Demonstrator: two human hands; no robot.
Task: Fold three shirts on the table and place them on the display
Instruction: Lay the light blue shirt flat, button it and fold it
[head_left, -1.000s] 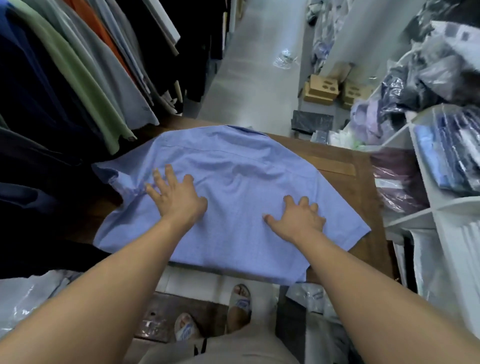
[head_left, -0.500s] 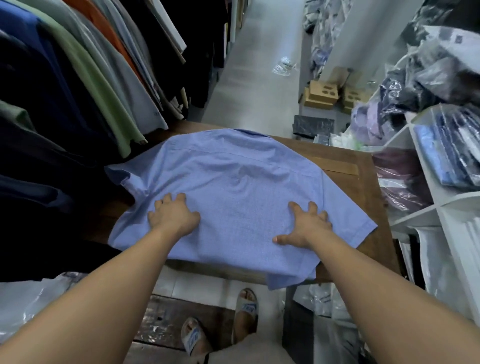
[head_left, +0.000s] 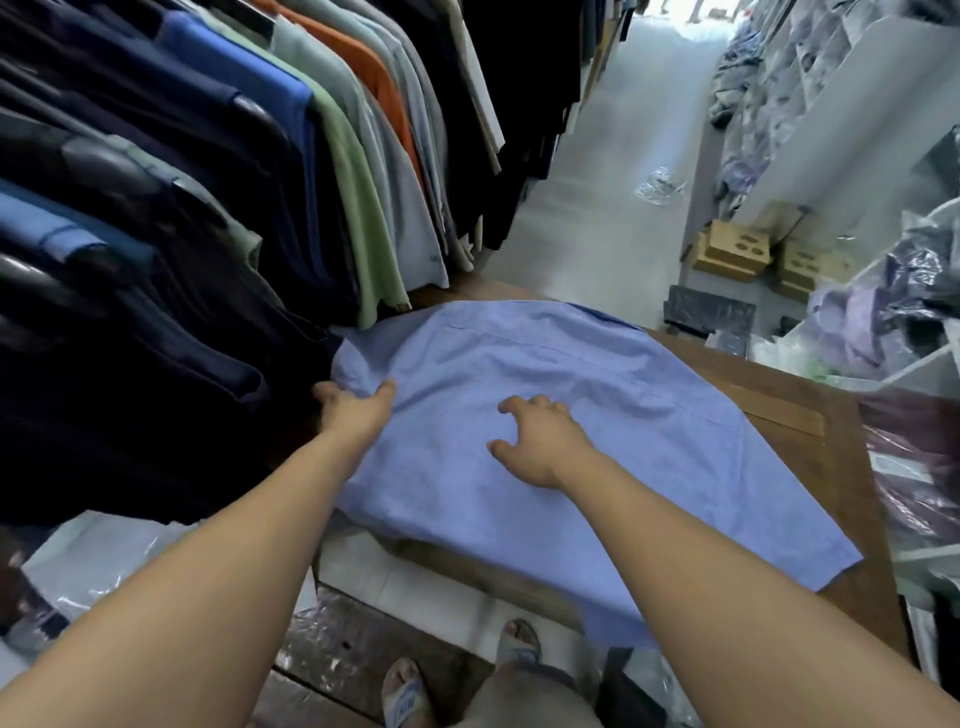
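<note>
Shirts on table: 1 counted. The blue shirt lies spread back-up on the wooden table, collar end away from both hands, hem hanging over the near table edge below the right wrist.

Hands: 2, both on the shirt.
- Left hand: at the shirt's left sleeve. Thumb lies over the cloth, fingers curl at the sleeve's outer edge; it holds the sleeve in a narrow pinch.
- Right hand: just right of the left hand, on the middle of the shirt's back. Fingers spread wide and slightly bent, tips touching the cloth, nothing gripped.

Left of and beyond the left hand: a row of hanging garments, touching the sleeve end; number not countable.
Well beyond the right hand, on the floor: 2 cardboard boxes.
Right of the right hand, past the table: white shelves with bagged clothing; count unclear.
Below the forearms: 2 sandalled feet.
</note>
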